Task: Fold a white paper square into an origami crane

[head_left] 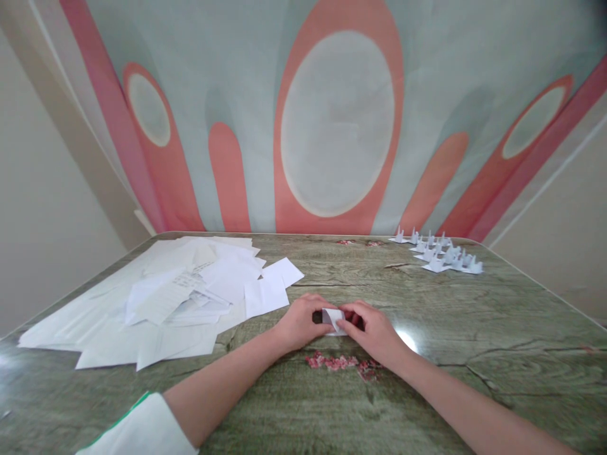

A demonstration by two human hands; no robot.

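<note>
A small folded piece of white paper (333,318) is held between my two hands, over the middle of the wood-patterned table (332,404). My left hand (303,321) pinches its left side, thumb below and fingers above. On the other side my right hand (367,325) grips the right edge, thumb and fingertips closed on a folded flap. The inner face of the paper looks darker, in shadow. Some of the fingertips are hidden behind the paper.
To the left spreads a heap of loose white sheets (109,322), a few with print. Beside it lie square white papers (265,296). Several folded paper cranes (446,256) stand at the far right. A patterned cloth (256,95) hangs behind the table.
</note>
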